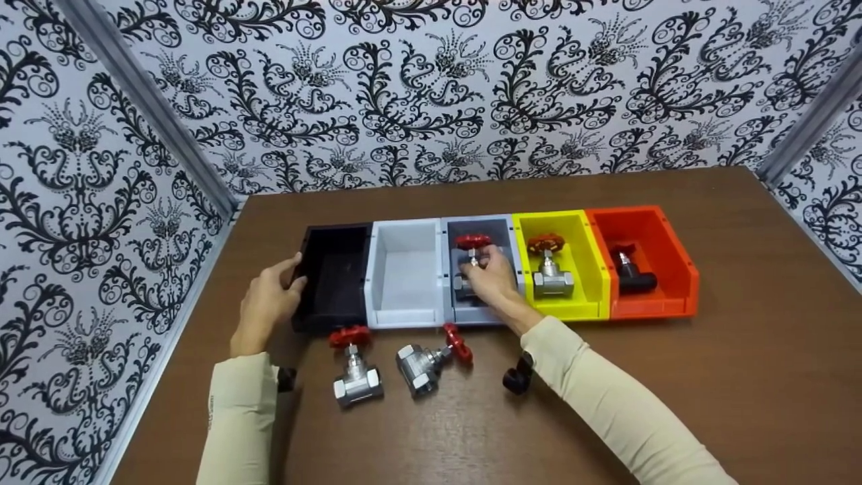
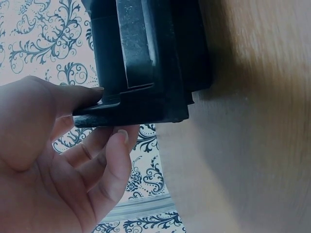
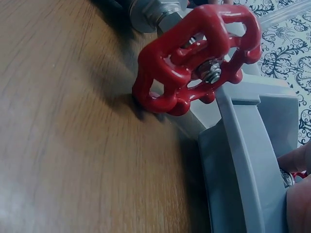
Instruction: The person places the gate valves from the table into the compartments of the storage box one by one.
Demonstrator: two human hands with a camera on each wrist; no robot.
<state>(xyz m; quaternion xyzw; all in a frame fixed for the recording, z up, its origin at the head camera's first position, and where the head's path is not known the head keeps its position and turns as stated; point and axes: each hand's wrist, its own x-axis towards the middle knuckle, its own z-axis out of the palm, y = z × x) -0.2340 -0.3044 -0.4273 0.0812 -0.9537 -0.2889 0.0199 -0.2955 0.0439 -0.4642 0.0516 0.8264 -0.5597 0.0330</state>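
Observation:
My left hand [image 1: 264, 306] pinches the left wall of the black bin [image 1: 335, 306]; in the left wrist view the thumb is on one side of the wall, the curled fingers on the other. Inside the grey bin [image 1: 481, 314], my right hand [image 1: 500, 281] holds a metal gate valve with a red handwheel [image 1: 473, 240] by its neck. The fingers partly cover the valve's body. Two more red-handled valves lie on the table in front of the bins: one [image 1: 357, 384] before the black bin, the other [image 1: 421, 368] tipped sideways before the white bin [image 1: 406, 316].
A yellow bin [image 1: 562, 311] holds another valve [image 1: 553, 279]. At the row's right end, an orange bin [image 1: 663, 306] contains a dark-bodied valve [image 1: 636, 279]. The brown table [image 1: 444, 448] meets patterned walls [image 1: 431, 87] at the back and sides.

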